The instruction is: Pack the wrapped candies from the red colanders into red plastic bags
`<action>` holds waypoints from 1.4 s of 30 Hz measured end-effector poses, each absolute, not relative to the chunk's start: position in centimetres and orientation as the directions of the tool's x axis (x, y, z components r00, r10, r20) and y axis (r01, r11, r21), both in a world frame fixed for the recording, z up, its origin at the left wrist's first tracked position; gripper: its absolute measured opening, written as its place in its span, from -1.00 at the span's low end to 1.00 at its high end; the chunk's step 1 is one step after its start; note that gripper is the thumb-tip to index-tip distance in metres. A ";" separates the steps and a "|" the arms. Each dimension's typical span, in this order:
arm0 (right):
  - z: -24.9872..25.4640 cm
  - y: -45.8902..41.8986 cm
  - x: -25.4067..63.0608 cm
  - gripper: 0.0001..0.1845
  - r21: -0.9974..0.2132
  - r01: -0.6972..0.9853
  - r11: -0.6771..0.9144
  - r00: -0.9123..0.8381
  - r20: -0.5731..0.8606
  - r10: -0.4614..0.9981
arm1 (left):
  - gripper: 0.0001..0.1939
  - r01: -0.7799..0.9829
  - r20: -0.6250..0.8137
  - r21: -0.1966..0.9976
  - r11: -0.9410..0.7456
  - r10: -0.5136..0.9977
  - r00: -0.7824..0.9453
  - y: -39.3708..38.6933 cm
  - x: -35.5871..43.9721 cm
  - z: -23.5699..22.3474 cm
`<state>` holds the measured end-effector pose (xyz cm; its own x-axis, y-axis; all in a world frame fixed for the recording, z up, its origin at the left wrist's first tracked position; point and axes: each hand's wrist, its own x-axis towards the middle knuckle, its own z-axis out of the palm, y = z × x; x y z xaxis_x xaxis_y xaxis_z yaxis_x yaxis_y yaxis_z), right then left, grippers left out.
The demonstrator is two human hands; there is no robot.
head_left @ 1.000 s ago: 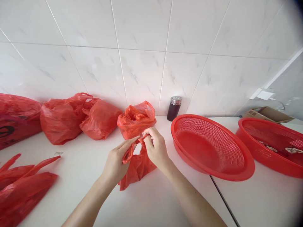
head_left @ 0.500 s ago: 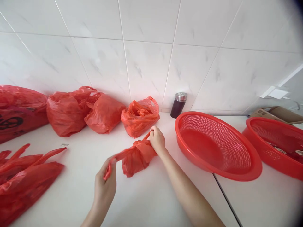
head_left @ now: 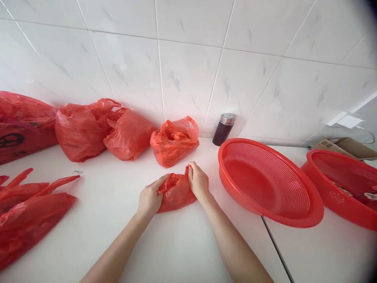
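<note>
Worn on the head, looking forward and down over the desk [head_left: 118,236]. Faces the tiled wall [head_left: 188,78] from close by.

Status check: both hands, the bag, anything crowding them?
Left hand and right hand gripping small red plastic bag. Bag low over white table. Open-topped red plastic bag close behind; nothing between the hands and their bag.

I see thin, crinkled, glossy plastic bags [head_left: 132,133], smooth plastic baskets [head_left: 250,177], a shiny metal lid [head_left: 228,118], and glossy wall tiles [head_left: 188,74].
</note>
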<state>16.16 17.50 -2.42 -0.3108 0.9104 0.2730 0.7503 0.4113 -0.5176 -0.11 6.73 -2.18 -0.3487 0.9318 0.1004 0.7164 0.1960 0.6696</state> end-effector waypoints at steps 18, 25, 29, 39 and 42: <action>-3.9 21.8 15.2 -0.73 -0.339 0.905 0.257 -0.245 0.077 0.966 | -0.49 0.854 -0.077 0.310 0.419 0.906 -0.416 12.6 -3.5 -1.6; -3.9 23.1 14.4 -0.73 -0.325 0.905 0.274 -0.264 0.074 0.962 | -0.53 0.856 -0.053 0.290 0.428 0.900 -0.432 13.3 -4.0 -2.0; -4.0 23.4 14.1 -0.74 -0.343 0.897 0.278 -0.262 0.094 0.961 | -0.56 0.851 -0.028 0.294 0.435 0.894 -0.448 13.7 -4.3 -2.2; -3.6 23.0 15.1 -0.67 -0.566 0.750 0.342 -0.314 0.151 0.938 | -0.58 0.822 0.114 0.460 0.335 0.896 -0.429 12.7 -4.1 -2.9; -3.5 23.0 15.6 -0.66 -0.644 0.636 0.425 -0.445 0.144 0.884 | -0.48 0.792 0.121 0.539 0.288 0.903 -0.412 12.7 -4.1 -3.1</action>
